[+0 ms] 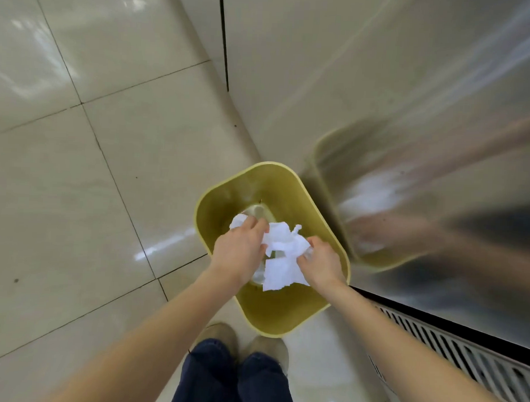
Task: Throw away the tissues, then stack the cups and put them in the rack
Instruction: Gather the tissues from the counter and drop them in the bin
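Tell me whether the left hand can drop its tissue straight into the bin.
Probably yes: the left hand holds its tissue directly above the open yellow bin, with nothing between them.

Crumpled white paper tissues [281, 255], a matt yellow plastic bin [283, 315], glossy floor tiles [77, 194], brushed metal cabinet [412, 85].

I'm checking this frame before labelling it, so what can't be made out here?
- Bin floor, head view: mostly hidden by the tissues and both hands.
- Left hand and right hand fingertips: buried in tissue, so the grip is unclear.
- Cups and rack: outside the frame.
- Metal panel, right: reflections too smeared to read.
- Shoes: partly covered by trouser legs.
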A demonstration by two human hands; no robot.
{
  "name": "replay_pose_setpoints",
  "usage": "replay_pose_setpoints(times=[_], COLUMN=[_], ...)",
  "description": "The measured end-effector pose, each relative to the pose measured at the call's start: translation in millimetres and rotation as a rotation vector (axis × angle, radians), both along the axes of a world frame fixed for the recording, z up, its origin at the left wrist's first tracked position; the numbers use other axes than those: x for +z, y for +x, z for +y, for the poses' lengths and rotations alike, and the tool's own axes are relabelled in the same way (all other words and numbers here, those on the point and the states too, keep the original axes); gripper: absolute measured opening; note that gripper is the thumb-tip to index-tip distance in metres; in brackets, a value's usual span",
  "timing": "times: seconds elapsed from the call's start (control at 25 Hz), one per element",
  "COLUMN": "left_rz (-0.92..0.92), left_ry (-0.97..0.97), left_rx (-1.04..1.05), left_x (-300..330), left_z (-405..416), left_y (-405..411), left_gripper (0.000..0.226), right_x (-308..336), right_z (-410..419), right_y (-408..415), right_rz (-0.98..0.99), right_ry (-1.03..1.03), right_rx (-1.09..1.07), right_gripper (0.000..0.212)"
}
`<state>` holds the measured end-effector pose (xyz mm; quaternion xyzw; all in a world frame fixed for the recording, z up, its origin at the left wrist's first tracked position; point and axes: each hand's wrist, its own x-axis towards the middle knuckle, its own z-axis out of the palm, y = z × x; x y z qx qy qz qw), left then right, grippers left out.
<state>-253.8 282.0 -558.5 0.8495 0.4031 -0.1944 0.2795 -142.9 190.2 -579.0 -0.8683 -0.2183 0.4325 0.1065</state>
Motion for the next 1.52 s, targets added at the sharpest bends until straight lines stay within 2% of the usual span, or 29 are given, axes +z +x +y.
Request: replay_pose_setpoints(times=[0.12, 0.28, 0.4, 0.56, 0.76, 0.88, 1.24, 1.52], left_rz=[0.044, 0.107, 0.141, 0.162, 0.199, 0.137, 0.022, -0.131], left_ry=[-0.045, -0.082, -0.094, -0.085, -0.090, -0.057, 0.136, 0.194], left_rx=[-0.024, -0.085, -0.129, -0.131, -0.125, -0.074, -0.085, -0.114], left_x=[-25, -35, -24, 12, 93, 159, 359, 467], left_z=[-4, -5, -6, -9, -7, -9, -19, -45], left_y=[3, 4, 0, -10, -24, -38, -68, -76], left_gripper=[0.031, 0.037, 0.040, 0.049, 0.064, 0.065, 0.071, 0.072], right_x=[-23, -35, -24, 14, 98, 165, 367, 477], right_z=[-3, -8, -12, -17, -15, -16, -46, -78], right_y=[-2, -7, -14, -19, -20, -23, -51, -70], right_rz=[0.025, 0.100, 0.153, 0.125, -0.035, -0.134, -0.361, -0.475], right_ry=[-0.026, -0.056, -0.074, -0.052, -0.085, -0.075, 0.096, 0.202], right_rx=[-0.024, -0.030, -0.028, 0.066, 0.375, 0.449, 0.474, 0.395], right_gripper=[0.024, 0.036, 0.042, 0.048, 0.065, 0.070, 0.072, 0.074])
